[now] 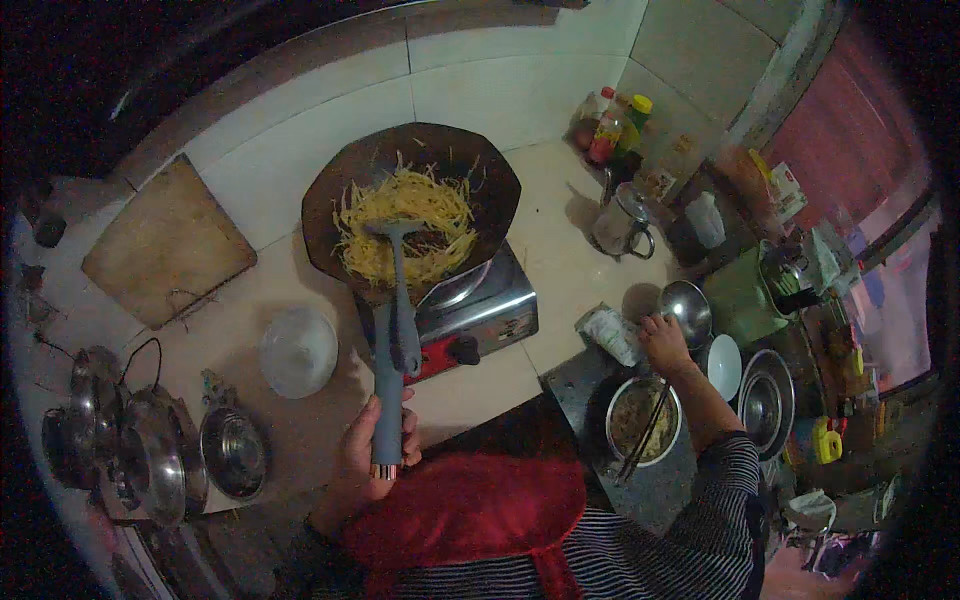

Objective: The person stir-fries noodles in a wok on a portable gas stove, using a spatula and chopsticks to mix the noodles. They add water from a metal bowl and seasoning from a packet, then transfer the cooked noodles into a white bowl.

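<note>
My left hand is closed around the grey handle of a dark wok. Shredded yellow food, perhaps potato strips, lies in the wok. A grey spatula rests in it, its shaft leaning beside the wok handle. Under the wok stands a gas stove with a red front and a black knob. To the right, my right hand is at the near-left rim of a shiny metal bowl, close to a white plastic packet. Its fingertips are too blurred to tell a grip.
Chopsticks lie across a bowl of food below my right forearm. A white bowl and a metal basin stand right. Bottles and a glass jug occupy the back corner. A cutting board, a pale bowl and metal pots are left.
</note>
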{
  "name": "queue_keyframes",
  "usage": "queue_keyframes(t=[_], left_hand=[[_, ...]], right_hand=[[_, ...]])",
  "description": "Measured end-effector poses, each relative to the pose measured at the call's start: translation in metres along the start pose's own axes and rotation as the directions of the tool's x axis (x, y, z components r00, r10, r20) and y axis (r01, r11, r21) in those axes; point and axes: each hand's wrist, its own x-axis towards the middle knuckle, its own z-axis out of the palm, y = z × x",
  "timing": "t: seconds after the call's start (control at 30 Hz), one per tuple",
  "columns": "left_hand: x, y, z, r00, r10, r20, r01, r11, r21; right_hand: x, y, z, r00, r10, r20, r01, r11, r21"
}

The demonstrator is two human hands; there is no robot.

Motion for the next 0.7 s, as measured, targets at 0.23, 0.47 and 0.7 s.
queue_keyframes(t=[0.23, 0.47, 0.7], left_hand=[[0.0, 0.0, 0.008, 0.998, 0.035, -0.057, -0.034, 0.999, 0.007], [-0.001, 0.003, 0.007, 0.998, -0.005, -0.062, 0.005, 1.0, -0.006], [0.001, -0.003, -0.003, 0.999, -0.004, -0.053, 0.003, 1.0, -0.018]], right_hand=[[0.055, 0.002, -0.024, 0.965, 0.129, -0.23, 0.033, 0.808, 0.589], [0.091, -0.028, 0.04, 0.851, 0.525, 0.013, 0.114, -0.209, 0.971], [0.067, -0.038, 0.112, 0.895, 0.437, 0.088, -0.129, 0.066, 0.989]])
